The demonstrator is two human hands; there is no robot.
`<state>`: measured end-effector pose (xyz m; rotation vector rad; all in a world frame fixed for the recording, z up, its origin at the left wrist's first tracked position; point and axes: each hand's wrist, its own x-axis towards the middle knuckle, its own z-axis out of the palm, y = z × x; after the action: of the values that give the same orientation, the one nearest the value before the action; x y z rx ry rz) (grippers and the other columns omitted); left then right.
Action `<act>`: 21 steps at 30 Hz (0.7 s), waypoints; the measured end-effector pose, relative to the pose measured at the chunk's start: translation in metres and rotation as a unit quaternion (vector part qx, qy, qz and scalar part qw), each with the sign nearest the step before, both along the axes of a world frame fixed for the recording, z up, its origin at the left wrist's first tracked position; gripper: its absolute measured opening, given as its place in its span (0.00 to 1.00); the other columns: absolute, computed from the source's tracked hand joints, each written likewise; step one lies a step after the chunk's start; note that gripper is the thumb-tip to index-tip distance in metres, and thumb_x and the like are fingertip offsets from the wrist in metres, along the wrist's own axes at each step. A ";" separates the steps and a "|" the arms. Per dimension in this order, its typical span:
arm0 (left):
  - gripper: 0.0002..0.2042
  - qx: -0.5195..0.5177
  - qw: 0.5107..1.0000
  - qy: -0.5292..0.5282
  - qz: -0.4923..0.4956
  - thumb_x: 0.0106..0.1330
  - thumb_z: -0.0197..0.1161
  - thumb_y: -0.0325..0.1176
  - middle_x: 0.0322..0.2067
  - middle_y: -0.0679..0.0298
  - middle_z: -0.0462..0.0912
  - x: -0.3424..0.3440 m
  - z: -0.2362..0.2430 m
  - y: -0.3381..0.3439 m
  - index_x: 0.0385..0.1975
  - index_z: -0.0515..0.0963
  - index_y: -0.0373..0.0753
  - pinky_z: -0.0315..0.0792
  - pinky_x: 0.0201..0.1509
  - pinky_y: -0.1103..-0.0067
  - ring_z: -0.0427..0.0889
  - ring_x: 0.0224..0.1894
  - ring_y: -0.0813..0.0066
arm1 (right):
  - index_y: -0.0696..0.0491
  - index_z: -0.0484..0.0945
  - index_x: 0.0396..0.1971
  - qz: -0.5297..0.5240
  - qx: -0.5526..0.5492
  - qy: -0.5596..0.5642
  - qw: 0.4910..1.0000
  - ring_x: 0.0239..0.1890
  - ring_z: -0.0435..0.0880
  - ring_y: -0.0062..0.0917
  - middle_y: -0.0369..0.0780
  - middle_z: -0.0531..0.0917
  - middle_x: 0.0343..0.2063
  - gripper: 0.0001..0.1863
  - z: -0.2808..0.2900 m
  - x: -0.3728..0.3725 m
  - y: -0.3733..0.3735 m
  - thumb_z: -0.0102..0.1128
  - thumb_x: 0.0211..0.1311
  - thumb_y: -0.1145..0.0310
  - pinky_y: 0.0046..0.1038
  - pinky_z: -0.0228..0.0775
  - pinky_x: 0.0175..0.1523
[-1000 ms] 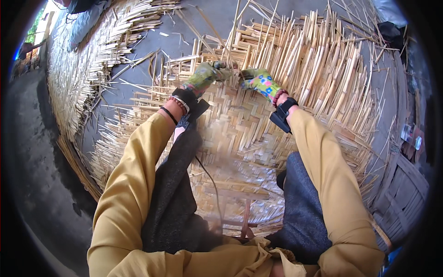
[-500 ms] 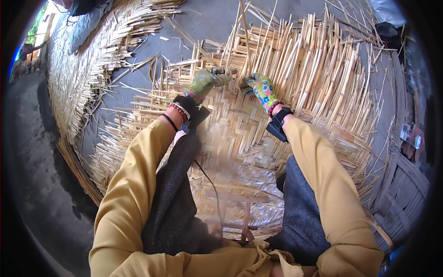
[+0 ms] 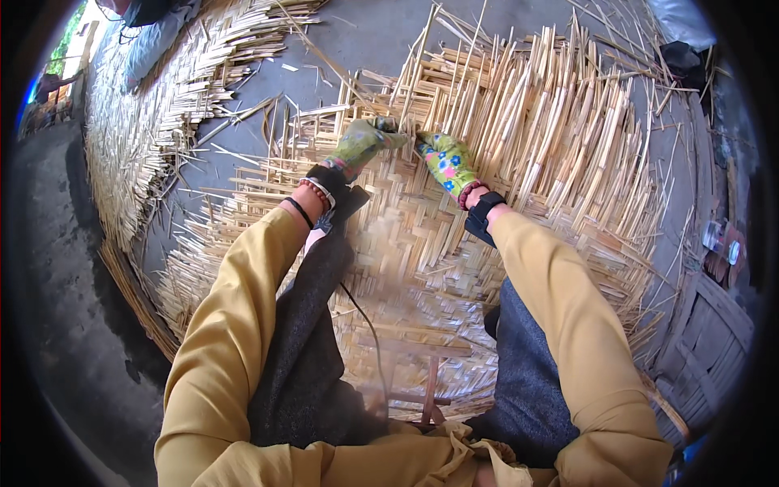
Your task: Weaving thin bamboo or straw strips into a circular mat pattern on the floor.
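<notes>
Shaggy woven mat [image 3: 398,219], ends poking out everywhere

So the mat's spread over the grey floor [image 3: 341,45]. The long strips [image 3: 535,114] on its far right run lengthwise away from the person, fanning a bit rightward, while the side strips [image 3: 231,191] on its left stick out sideways. Compared with half a second ago, the right hand [image 3: 448,162] has slid left across the mat, closer to the left hand [image 3: 363,144]. Both are gloved, fingers curled, nearly meeting over the mat's far part; can't tell what they're gripping, fingertips are hidden. Mat's pale straw-coloured, zigzag weave mid-mat, ragged edges, brownish streaks.
</notes>
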<state>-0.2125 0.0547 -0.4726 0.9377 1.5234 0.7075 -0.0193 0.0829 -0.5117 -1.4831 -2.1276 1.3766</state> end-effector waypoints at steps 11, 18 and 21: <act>0.16 -0.032 0.981 -0.144 0.124 0.54 0.57 0.29 0.42 0.68 0.76 -0.002 0.025 -0.021 0.44 0.73 0.35 0.60 0.46 0.87 0.71 0.39 0.86 | 0.53 0.76 0.37 -0.011 -0.023 0.029 0.999 0.39 0.77 0.34 0.44 0.78 0.37 0.15 0.006 0.001 -0.002 0.52 0.45 0.71 0.29 0.67 0.46; 0.19 -0.086 0.956 -0.216 0.180 0.60 0.51 0.30 0.51 0.69 0.68 -0.008 0.009 -0.042 0.53 0.65 0.39 0.63 0.50 0.88 0.70 0.47 0.84 | 0.54 0.70 0.45 0.127 0.194 -0.077 0.970 0.44 0.70 0.35 0.41 0.69 0.43 0.24 0.022 0.016 -0.029 0.57 0.41 0.73 0.29 0.66 0.45; 0.16 -0.073 0.962 -0.186 0.184 0.60 0.52 0.30 0.48 0.67 0.72 -0.006 0.001 -0.034 0.48 0.70 0.40 0.65 0.50 0.85 0.71 0.46 0.81 | 0.55 0.70 0.43 0.210 0.253 -0.148 0.933 0.43 0.67 0.32 0.41 0.68 0.38 0.23 0.028 0.015 -0.028 0.58 0.43 0.66 0.31 0.64 0.44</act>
<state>-0.2186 0.0208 -0.4717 0.3806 1.3981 0.9631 -0.0045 0.0547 -0.4835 -1.1192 -2.8283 0.6218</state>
